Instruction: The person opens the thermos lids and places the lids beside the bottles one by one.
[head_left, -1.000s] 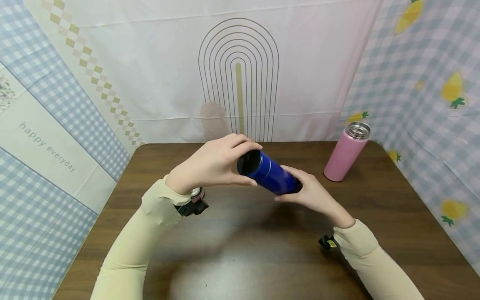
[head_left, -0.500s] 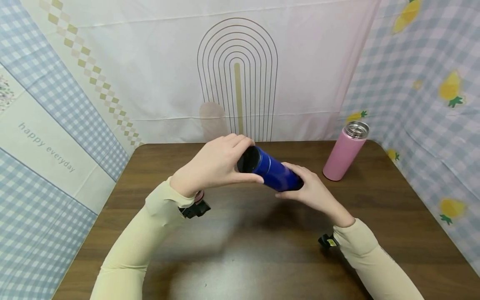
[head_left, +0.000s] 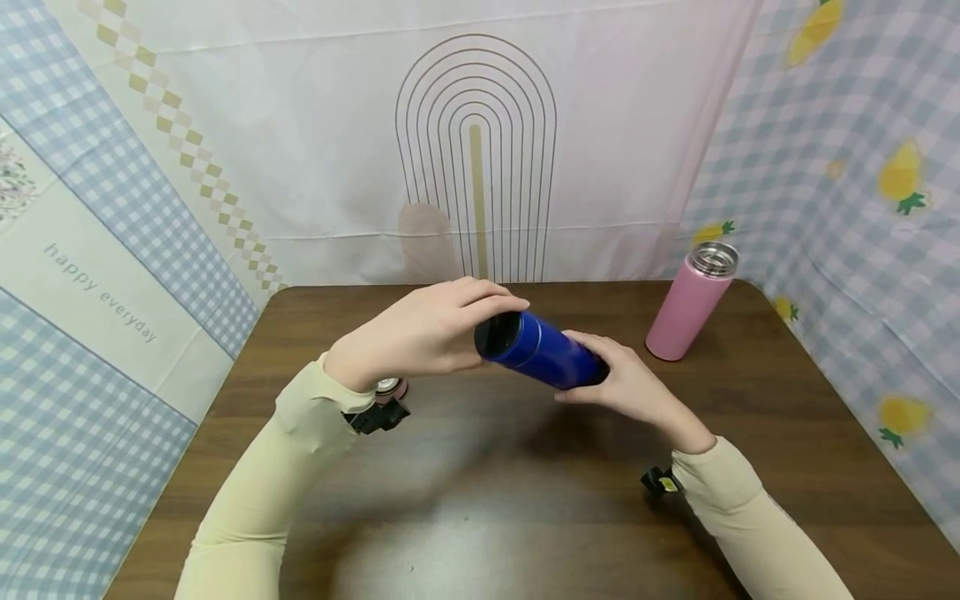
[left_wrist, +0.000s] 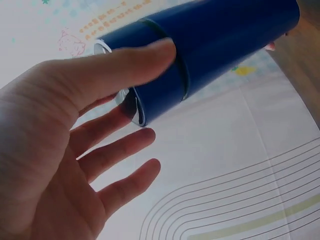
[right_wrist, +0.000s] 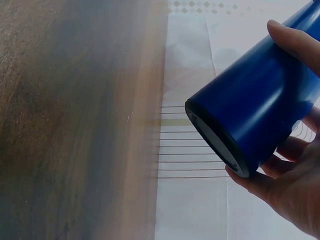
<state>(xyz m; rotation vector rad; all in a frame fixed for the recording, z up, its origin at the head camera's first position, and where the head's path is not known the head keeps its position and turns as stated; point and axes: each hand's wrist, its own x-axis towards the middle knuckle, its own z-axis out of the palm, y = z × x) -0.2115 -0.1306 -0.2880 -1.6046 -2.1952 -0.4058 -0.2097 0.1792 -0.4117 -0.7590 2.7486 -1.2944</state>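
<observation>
A blue bottle (head_left: 566, 358) with black ends is held tilted above the brown table, its capped end up and to the left. At that upper end the left hand (head_left: 423, 333) has its thumb across the cap; in the left wrist view, the lower fingers of this hand (left_wrist: 55, 130) are spread off the bottle (left_wrist: 230, 45). The right hand (head_left: 633, 392) grips the bottle near its base. In the right wrist view the thumb and fingers of that hand (right_wrist: 295, 180) go round the blue body (right_wrist: 250, 95), beside the dark base.
A pink bottle (head_left: 684, 317) with a bare steel mouth stands at the back right of the table (head_left: 487, 533). A small pink and silver round piece (head_left: 393, 390) lies partly hidden by the left wrist. Patterned cloths (head_left: 615, 125) hang behind and at both sides.
The left hand has shifted its hold on the cap end; its thumb, visible below the cap before, is now hidden in the head view. The bottle's upper end has dipped slightly.
</observation>
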